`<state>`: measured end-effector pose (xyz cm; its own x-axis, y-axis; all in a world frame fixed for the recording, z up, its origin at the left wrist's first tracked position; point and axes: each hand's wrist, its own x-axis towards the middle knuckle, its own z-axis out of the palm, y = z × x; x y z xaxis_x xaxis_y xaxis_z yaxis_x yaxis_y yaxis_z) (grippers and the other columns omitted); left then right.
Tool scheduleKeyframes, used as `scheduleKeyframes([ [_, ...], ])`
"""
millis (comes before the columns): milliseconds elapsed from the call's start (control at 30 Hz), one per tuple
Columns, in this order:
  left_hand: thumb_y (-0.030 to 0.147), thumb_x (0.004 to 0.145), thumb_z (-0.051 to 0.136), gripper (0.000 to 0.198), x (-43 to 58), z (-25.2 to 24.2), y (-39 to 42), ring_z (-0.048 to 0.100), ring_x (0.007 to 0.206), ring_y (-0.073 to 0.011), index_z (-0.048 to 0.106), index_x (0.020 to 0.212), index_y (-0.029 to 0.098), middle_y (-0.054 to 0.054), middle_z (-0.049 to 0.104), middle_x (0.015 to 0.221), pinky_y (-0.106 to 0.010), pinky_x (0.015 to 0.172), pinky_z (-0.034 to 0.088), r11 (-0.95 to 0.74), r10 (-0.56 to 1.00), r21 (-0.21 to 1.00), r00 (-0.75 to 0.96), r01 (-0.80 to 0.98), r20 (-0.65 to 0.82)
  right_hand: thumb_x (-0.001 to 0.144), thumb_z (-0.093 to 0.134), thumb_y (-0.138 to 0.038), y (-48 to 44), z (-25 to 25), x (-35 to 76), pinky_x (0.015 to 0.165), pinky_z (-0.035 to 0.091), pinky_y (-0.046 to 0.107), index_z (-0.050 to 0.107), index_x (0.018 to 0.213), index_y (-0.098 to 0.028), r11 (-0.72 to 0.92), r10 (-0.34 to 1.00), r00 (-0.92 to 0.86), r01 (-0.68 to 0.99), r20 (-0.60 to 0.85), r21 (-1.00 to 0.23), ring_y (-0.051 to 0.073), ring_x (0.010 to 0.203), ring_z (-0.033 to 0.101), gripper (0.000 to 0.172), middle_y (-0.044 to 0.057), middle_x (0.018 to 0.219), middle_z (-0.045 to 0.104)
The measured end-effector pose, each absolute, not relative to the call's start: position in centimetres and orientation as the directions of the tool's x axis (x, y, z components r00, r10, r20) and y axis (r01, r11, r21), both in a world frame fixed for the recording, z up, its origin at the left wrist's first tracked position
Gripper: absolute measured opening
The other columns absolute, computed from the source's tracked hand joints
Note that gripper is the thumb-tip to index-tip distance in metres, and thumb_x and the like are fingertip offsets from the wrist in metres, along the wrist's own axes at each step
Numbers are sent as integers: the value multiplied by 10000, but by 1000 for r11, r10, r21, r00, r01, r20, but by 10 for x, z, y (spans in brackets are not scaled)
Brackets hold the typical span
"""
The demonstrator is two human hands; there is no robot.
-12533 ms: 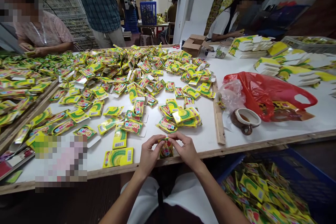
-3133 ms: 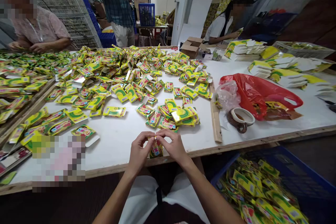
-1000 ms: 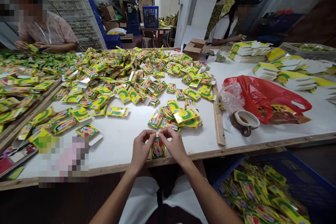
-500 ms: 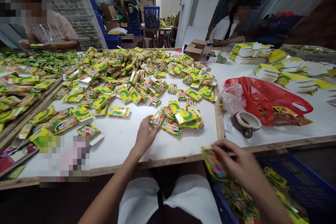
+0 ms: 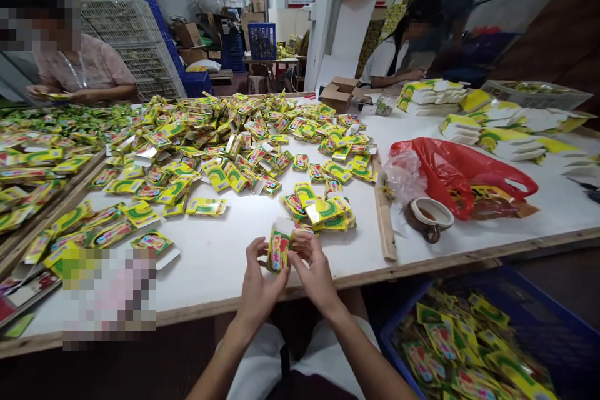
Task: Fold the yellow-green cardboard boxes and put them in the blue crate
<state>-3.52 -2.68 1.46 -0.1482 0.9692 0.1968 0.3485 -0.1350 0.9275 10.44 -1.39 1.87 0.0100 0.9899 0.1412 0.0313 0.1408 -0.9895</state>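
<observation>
A small yellow-green carton [image 5: 278, 249] is held upright between both hands just above the near edge of the white table [image 5: 220, 256]. My left hand [image 5: 259, 283] grips its left side with thumb and fingers. From the right, my right hand [image 5: 313, 267] pinches the same carton. A small heap of like cartons [image 5: 319, 206] lies just beyond the hands. A much larger spread of cartons [image 5: 225, 137] covers the middle and left of the table.
A blue crate [image 5: 473, 340] with cartons sits at the lower right below the table. A wooden strip [image 5: 383, 215], a brown cup [image 5: 429, 215] and a red plastic bag [image 5: 462, 172] lie to the right. Flat carton stacks [image 5: 487, 122] lie beyond. Other people sit at the far left and far right.
My right hand dropped the previous carton toward the blue crate and came back. My left hand took a fresh carton from the small heap; both hands now hold it.
</observation>
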Motion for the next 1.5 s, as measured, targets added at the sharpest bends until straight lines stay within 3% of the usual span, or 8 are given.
scheduleKeyframes([
  [233,251,779,609,495,-47,7,-29,555,889,-165,404,1229,265,-20,538,953,-298,788,449,-120,985,963,-95,239,147,857,506,-207,-10,9,103,825,515,304,473,1182,-247,205,974,-115,90,194,-975,176,926,631,329,54,1005,619],
  [467,293,808,593,371,-53,7,-19,560,790,-131,461,1152,249,-39,556,1035,-268,710,491,-38,999,992,17,123,36,813,485,-144,-3,3,116,780,511,290,481,1200,-252,147,968,-219,110,120,-983,165,869,642,402,26,935,645],
  [633,313,804,596,224,-57,6,-12,600,856,-169,562,994,198,-48,623,934,-288,764,492,-24,996,997,93,73,17,798,505,-136,10,9,119,759,502,290,564,1035,-208,163,944,-308,134,116,-977,159,800,640,255,6,848,656],
  [800,279,795,601,178,-53,8,-6,584,1032,-201,597,945,182,-89,610,1117,-327,888,471,-71,997,997,46,41,69,832,538,-206,20,10,116,763,502,303,633,891,-185,226,957,-224,169,186,-959,170,809,635,115,32,856,663],
  [933,241,806,592,219,-49,10,-8,607,973,-189,577,1019,190,-66,643,1004,-340,879,478,-112,993,994,34,5,112,829,570,-202,17,9,114,793,507,315,629,1014,-213,270,950,-194,121,244,-955,178,886,636,195,44,933,676],
  [1100,263,817,585,121,-44,16,-12,606,913,-187,647,853,166,-60,643,915,-305,828,480,-143,989,981,-1,132,145,822,608,-241,12,16,111,756,506,310,690,825,-203,352,924,-217,164,315,-921,195,879,623,91,56,885,679],
  [1333,310,804,603,171,-43,17,-5,597,742,-151,640,879,161,-25,659,782,-249,680,479,-26,997,995,-76,94,33,822,590,-244,18,19,106,651,495,269,655,789,-181,244,966,-146,230,215,-942,151,664,612,97,16,726,663],
  [1500,290,829,579,157,-43,10,-12,611,882,-179,673,877,175,-54,663,901,-292,796,486,-118,991,981,-50,155,128,826,584,-241,12,13,102,698,509,282,665,822,-182,239,963,-168,179,209,-955,170,737,634,99,28,787,676],
])
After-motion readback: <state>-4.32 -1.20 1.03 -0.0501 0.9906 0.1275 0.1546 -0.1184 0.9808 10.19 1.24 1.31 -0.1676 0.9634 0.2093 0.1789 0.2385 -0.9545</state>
